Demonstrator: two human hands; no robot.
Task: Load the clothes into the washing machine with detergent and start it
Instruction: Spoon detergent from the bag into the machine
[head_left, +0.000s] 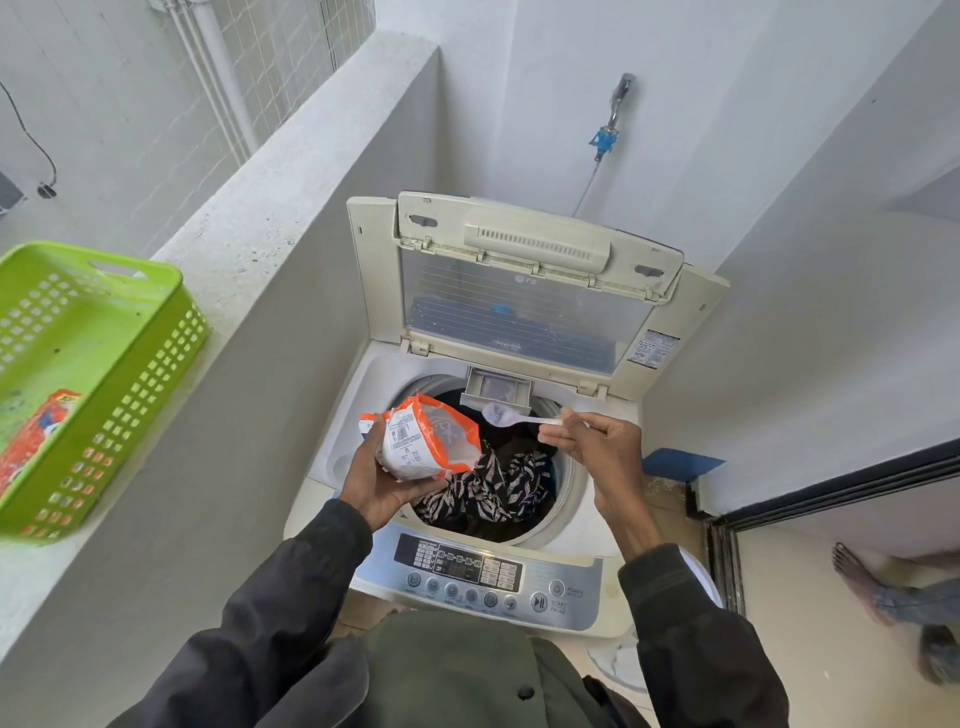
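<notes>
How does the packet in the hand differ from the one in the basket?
The held packet is open, gripped by the left hand over the drum; the basket packet lies in the green basket. The held packet shows a white side; the basket packet mostly orange. Both are orange-printed.

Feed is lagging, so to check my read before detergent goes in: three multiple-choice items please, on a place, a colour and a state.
1. Where does the green basket stand?
A. On the floor
B. On the ledge left of the washing machine
C. Hanging on the wall

2. What colours is the detergent packet in the left hand?
A. Blue and yellow
B. Plain green
C. Orange and white

3. What is the right hand doing?
A. Pinching a white spoon
B. Hanging idle
C. Pressing a button

Answers: 1 B, it sits on the ledge top; 2 C, orange borders, white panel; 3 A, fingers grip its handle.
</notes>
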